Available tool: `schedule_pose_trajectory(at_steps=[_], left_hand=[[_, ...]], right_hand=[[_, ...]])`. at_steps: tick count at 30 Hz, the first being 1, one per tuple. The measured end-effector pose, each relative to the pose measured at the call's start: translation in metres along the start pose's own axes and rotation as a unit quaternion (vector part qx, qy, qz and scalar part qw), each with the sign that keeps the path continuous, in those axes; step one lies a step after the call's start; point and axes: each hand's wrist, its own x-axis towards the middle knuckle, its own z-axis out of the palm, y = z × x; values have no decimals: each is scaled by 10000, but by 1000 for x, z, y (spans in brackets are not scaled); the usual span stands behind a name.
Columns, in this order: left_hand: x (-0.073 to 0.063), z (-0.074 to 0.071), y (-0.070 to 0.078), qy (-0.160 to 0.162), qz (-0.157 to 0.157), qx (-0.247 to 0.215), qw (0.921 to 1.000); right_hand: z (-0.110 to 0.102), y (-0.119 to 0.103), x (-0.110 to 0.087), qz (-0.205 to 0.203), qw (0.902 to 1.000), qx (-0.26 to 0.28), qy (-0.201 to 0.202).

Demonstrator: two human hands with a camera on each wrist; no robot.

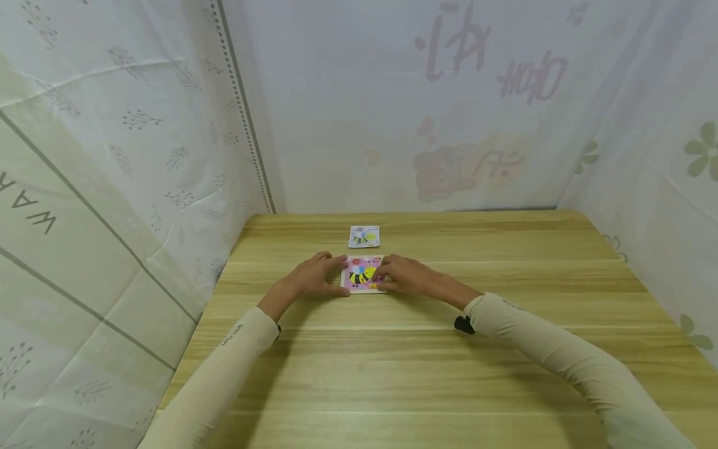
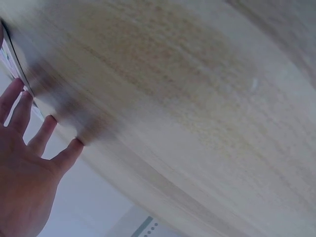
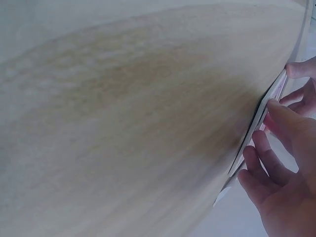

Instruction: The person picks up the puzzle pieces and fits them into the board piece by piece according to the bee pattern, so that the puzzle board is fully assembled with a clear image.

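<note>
A square board (image 1: 357, 274) with a bee picture on pink, edged in white, lies on the wooden table. My left hand (image 1: 313, 276) spans its left side, thumb at the near corner and fingers along the side. In the left wrist view those fingers (image 2: 43, 136) are spread and fairly straight. From the right, my right hand (image 1: 408, 275) reaches onto the picture with bent fingers, covering its right part. The right wrist view shows the thumb (image 3: 279, 109) at the board's edge; I cannot tell whether anything is pinched there. Just beyond lies a smaller, paler bee card (image 1: 364, 237).
The wood-grain table (image 1: 359, 374) reaches back to a pale printed curtain (image 1: 348, 112). More printed cloth (image 1: 168, 125) hangs along the left side, and another flowered sheet (image 1: 662, 187) hangs on the right.
</note>
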Motion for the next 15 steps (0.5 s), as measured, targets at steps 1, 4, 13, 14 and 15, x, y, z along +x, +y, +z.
schedule_pose_trajectory(at_steps=[1, 4, 13, 14, 15], left_hand=[[0, -1, 1, 0, 0, -1, 10000], [-1, -2, 2, -17, -21, 6, 10000], [-2, -1, 2, -2, -13, -17, 10000], [-2, -1, 2, 10, -7, -22, 10000], [-2, -1, 2, 13, -6, -19, 10000]], right_hand=[[0, 0, 0, -5, 10000, 11, 7], [1, -1, -2, -25, 10000, 29, 49], [8, 0, -5, -216, 9994, -251, 141], [8, 0, -5, -210, 9993, -269, 139], [9, 1, -5, -221, 9992, -285, 158]])
